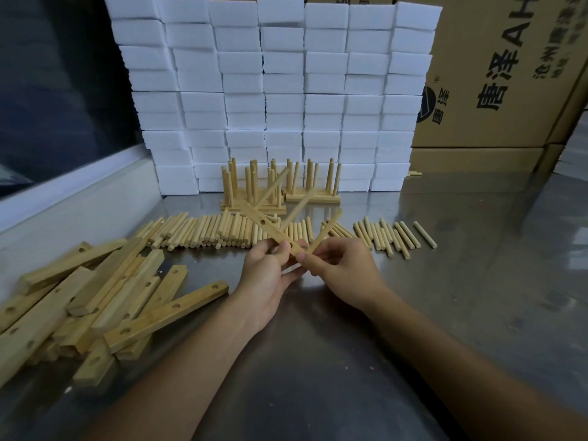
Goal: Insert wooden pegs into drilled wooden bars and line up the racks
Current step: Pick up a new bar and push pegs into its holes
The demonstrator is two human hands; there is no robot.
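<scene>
1. Held in the air above the surface point(413, 313), in front of the row of loose pegs point(206, 233): one drilled bar point(270, 229), with two pegs already standing in it and slanting away from the camera.
2. Left hand point(267, 275) curled round the near end of this bar, thumb on top. Right hand point(343, 268) pinching one more peg point(324, 232) near its lower end, tip close to the bar's near end. Cannot tell whether the tip is already in a hole.
3. Probably light and stiff, both bar and peg; dry wood, so not slippery, but a thin peg could snap if forced at an angle. Better to hold the peg low, close to the hole, and to keep the bar gripped beside that hole so it does not twist.
4. One empty hole visible in the middle of the bar, so likely more pegs needed here.
5. Behind the hands, two finished racks point(254, 189) standing side by side, touching or nearly so, just before the wall of white foam blocks point(270, 90).
6. At the left, a loose pile of drilled bars point(111, 297), crossing one another, near the raised edge of the surface.
7. Open room mostly at the right and near side: bare metal there. Cardboard boxes point(493, 74) closing the far right corner.
8. Care needed when setting the rack down: long pegs could knock the standing racks.
</scene>
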